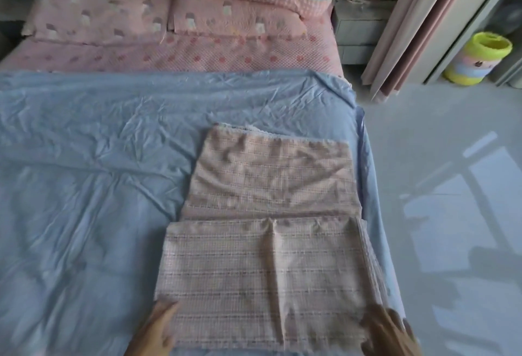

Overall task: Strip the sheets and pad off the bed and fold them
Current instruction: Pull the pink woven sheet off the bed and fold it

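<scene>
Checked pink sheet point(265, 245) lies part-folded on blue sheet point(93, 174), near bed's right edge, so we fold on flat surface. Left hand point(156, 330) and right hand point(388, 333) rest at near corners, fingers spread, steadying corners, we judge. Pillows point(169, 16) well apart.

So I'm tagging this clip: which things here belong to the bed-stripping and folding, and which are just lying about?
Part of the job:
plaid sheet, partly folded
blue sheet
pink pad
left hand and right hand, at the plaid sheet's near corners

Lying about:
pillows
striped bin
curtain
</scene>
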